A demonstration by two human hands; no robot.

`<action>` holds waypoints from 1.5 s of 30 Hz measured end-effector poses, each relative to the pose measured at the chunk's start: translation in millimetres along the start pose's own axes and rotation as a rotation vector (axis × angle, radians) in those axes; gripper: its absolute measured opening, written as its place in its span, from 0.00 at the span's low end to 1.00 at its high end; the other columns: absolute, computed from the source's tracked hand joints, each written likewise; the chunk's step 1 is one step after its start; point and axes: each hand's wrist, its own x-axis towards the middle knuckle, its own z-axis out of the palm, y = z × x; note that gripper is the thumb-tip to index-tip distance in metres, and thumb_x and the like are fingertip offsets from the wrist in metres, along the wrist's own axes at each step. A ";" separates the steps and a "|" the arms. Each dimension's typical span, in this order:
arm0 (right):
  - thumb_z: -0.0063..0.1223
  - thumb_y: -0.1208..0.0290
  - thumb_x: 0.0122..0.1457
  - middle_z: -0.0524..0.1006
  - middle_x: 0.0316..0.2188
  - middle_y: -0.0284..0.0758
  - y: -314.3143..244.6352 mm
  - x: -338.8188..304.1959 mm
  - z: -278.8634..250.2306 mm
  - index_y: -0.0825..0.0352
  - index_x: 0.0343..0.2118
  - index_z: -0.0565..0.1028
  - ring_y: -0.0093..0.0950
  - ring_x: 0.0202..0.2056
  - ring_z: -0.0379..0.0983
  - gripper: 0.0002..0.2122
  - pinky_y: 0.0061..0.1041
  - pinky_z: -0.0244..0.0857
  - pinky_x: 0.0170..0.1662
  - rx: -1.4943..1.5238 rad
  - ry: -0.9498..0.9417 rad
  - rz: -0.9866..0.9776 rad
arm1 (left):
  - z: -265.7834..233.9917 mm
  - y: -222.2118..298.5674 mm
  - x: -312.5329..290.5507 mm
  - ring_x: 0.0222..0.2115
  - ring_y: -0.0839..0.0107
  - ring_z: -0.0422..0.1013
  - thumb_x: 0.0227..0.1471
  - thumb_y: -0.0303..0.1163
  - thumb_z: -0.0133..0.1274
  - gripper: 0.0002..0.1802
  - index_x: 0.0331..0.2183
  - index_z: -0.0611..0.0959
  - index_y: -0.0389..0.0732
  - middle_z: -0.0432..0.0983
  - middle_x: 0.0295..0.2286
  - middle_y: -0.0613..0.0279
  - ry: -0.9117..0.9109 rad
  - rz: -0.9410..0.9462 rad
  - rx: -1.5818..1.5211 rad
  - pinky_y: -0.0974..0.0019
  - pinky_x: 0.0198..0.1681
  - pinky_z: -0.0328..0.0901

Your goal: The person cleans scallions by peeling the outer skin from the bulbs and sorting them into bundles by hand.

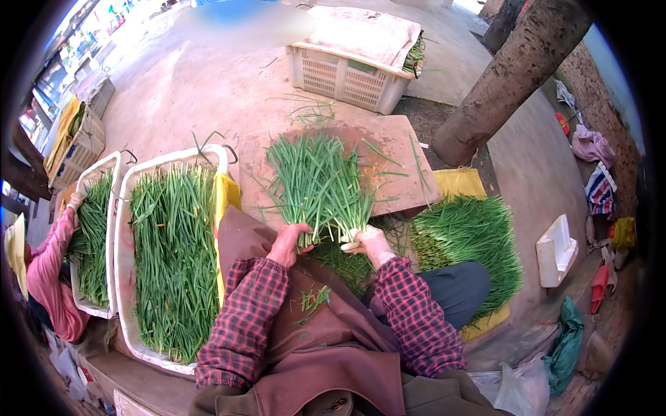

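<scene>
My left hand (288, 244) is closed round the pale stem ends of a bunch of garlic chives (309, 177). Close beside it, my right hand (370, 244) grips the stem ends on the bunch's right side. The green leaves fan away from me over a worn reddish board (406, 152), some strands loose at its right. Under my hands, between my knees, is more loose greenery (347, 269). A few cut bits (314, 300) cling to my brown apron (305, 333).
At left stands a white crate (119, 277) packed with chives; beyond it a co-worker in a pink sleeve (59, 253) reaches into another crate (109, 305). A chive pile (479, 243) lies on yellow cloth at right. A cloth-covered crate (347, 76) and a tree trunk (506, 80) stand ahead.
</scene>
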 end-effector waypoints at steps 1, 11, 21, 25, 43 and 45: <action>0.53 0.67 0.65 0.80 0.36 0.40 -4.1 -5.7 9.1 0.73 0.48 0.70 0.34 0.31 0.83 0.15 0.28 0.77 0.32 0.077 -0.032 0.037 | -1.6 1.7 -2.0 0.29 0.71 0.73 0.46 0.33 0.59 0.13 0.36 0.78 0.41 0.76 0.30 0.62 -0.018 -0.015 -0.024 0.62 0.29 0.73; 0.60 0.55 0.61 0.82 0.36 0.36 11.1 24.6 15.2 0.68 0.43 0.78 0.31 0.34 0.81 0.18 0.33 0.78 0.36 0.193 0.041 0.154 | 11.0 11.0 -18.1 0.31 0.76 0.73 0.45 0.43 0.69 0.21 0.40 0.82 0.46 0.79 0.32 0.70 -0.054 0.061 0.226 0.65 0.30 0.67; 0.68 0.67 0.53 0.80 0.26 0.33 5.6 28.9 84.9 0.71 0.33 0.81 0.24 0.22 0.74 0.12 0.25 0.67 0.24 -0.051 0.291 0.100 | 10.8 -16.3 11.4 0.19 0.76 0.72 0.46 0.22 0.62 0.13 0.37 0.81 0.38 0.78 0.24 0.65 0.000 0.345 0.196 0.71 0.18 0.63; 0.66 0.69 0.54 0.81 0.25 0.35 9.7 33.5 76.6 0.70 0.32 0.82 0.22 0.22 0.75 0.09 0.22 0.65 0.22 -0.014 0.254 0.095 | 8.2 -18.4 15.5 0.17 0.76 0.71 0.45 0.22 0.61 0.12 0.35 0.81 0.39 0.77 0.22 0.66 0.043 0.306 0.217 0.71 0.18 0.62; 0.61 0.73 0.57 0.82 0.28 0.37 -19.8 16.0 -3.7 0.74 0.36 0.80 0.20 0.20 0.71 0.09 0.21 0.63 0.22 0.059 0.148 0.097 | 15.6 -1.2 -0.4 0.13 0.79 0.67 0.47 0.27 0.66 0.11 0.30 0.78 0.39 0.74 0.20 0.68 0.035 0.255 0.225 0.74 0.13 0.60; 0.61 0.73 0.56 0.82 0.25 0.36 -31.4 17.3 -17.9 0.74 0.33 0.81 0.20 0.19 0.72 0.08 0.20 0.62 0.19 0.023 0.161 -0.007 | 10.5 -4.1 6.8 0.12 0.80 0.65 0.48 0.27 0.65 0.10 0.29 0.77 0.40 0.73 0.19 0.69 0.089 0.246 0.265 0.74 0.13 0.59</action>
